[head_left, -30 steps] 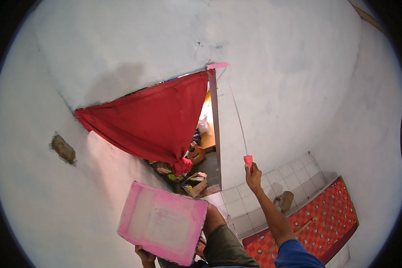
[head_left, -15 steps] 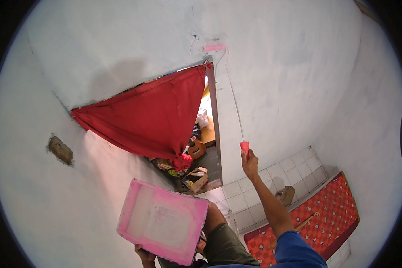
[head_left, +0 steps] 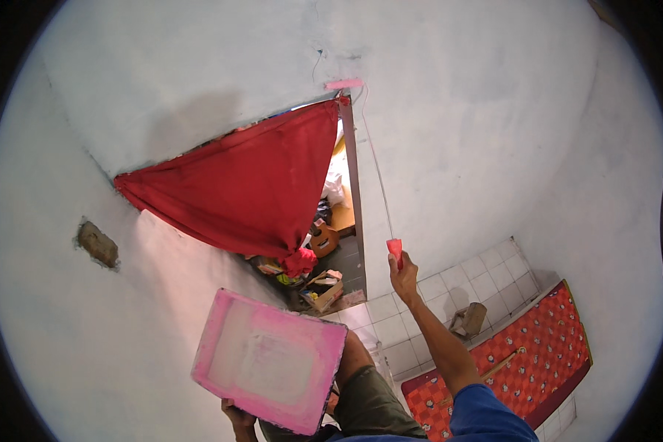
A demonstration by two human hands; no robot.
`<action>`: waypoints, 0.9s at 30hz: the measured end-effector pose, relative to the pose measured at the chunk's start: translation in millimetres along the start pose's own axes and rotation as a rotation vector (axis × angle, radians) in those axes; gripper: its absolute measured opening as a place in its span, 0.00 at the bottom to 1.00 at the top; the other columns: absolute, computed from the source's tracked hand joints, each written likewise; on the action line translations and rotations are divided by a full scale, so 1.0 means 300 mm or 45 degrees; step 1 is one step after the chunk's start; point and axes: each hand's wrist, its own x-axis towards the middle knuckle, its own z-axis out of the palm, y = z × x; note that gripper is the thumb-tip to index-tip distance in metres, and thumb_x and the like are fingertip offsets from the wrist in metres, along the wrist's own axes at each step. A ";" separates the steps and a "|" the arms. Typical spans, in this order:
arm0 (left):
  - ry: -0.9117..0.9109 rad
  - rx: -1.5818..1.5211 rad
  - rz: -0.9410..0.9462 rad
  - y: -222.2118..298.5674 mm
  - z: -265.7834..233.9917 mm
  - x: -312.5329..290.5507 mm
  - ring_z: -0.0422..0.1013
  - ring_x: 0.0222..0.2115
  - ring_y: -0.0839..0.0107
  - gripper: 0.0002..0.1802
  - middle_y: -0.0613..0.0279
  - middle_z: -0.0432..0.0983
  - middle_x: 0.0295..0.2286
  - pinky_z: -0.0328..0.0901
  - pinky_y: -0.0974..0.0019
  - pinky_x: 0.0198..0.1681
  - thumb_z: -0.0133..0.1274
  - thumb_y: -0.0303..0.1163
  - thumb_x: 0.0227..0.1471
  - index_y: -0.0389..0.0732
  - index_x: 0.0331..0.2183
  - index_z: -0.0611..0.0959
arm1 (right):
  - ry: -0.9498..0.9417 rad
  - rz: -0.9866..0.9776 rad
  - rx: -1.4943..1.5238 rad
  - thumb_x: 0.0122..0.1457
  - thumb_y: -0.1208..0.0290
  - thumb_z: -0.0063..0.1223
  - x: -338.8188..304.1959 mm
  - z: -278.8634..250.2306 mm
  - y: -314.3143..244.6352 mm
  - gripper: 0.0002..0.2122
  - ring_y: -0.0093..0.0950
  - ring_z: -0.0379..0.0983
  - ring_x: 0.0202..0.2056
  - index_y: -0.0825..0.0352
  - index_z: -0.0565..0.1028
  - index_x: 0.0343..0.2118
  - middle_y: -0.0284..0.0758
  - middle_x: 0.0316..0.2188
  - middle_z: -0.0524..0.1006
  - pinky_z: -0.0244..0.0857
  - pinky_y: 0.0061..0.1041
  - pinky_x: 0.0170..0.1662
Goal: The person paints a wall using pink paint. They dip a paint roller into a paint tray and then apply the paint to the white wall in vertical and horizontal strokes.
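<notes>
My right hand (head_left: 403,275) grips the red handle of a long-framed paint roller (head_left: 395,250). Its thin metal rod reaches up to a pink roller sleeve (head_left: 344,84), which lies against the pale wall (head_left: 449,110) just above the top right corner of the doorway. With my left hand (head_left: 237,415) I hold a paint tray (head_left: 272,361) by its lower left edge; most of those fingers are hidden beneath it. The tray is pink with whitish paint smeared over its bottom, and it is tilted in front of my legs.
A red curtain (head_left: 236,184), knotted at its lower end, hangs across the doorway. Beyond it are a guitar (head_left: 323,241) and a cardboard box (head_left: 322,291). At the right a red patterned mattress (head_left: 530,361) lies on white tiles, near a wooden block (head_left: 470,319). The left wall has a hole (head_left: 98,245).
The roller sleeve has moved slightly left and down along the wall towards the door corner. My right hand and the handle have shifted a little left and lower. The tray has hardly moved.
</notes>
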 end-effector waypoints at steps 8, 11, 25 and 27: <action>0.009 -0.002 -0.001 -0.013 0.024 0.010 0.65 0.45 0.54 0.37 0.57 0.69 0.42 0.62 0.52 0.50 0.51 0.36 0.30 0.38 0.48 0.67 | 0.094 -0.107 0.012 0.58 0.61 0.48 0.032 0.041 -0.020 0.15 0.33 0.66 0.16 0.72 0.71 0.35 0.44 0.15 0.69 0.60 0.31 0.21; 0.007 -0.011 -0.011 -0.013 0.034 0.010 0.65 0.44 0.55 0.39 0.57 0.68 0.42 0.64 0.53 0.48 0.53 0.36 0.29 0.39 0.49 0.66 | -0.005 -0.040 -0.016 0.58 0.62 0.47 -0.029 0.030 0.010 0.15 0.46 0.70 0.19 0.73 0.70 0.35 0.49 0.17 0.71 0.62 0.36 0.22; -0.125 -0.097 -0.030 -0.016 -0.065 0.032 0.66 0.43 0.55 0.36 0.56 0.70 0.41 0.63 0.52 0.48 0.53 0.32 0.30 0.36 0.47 0.68 | -0.061 -0.195 0.020 0.58 0.62 0.49 -0.185 0.105 -0.110 0.15 0.41 0.70 0.20 0.71 0.71 0.40 0.47 0.19 0.72 0.63 0.34 0.23; -0.101 -0.097 -0.010 -0.010 -0.036 0.013 0.66 0.43 0.55 0.36 0.56 0.70 0.41 0.63 0.52 0.48 0.53 0.32 0.30 0.36 0.47 0.68 | -0.144 -0.094 0.019 0.58 0.64 0.48 -0.213 0.136 -0.128 0.14 0.39 0.71 0.21 0.71 0.71 0.40 0.46 0.21 0.74 0.63 0.33 0.25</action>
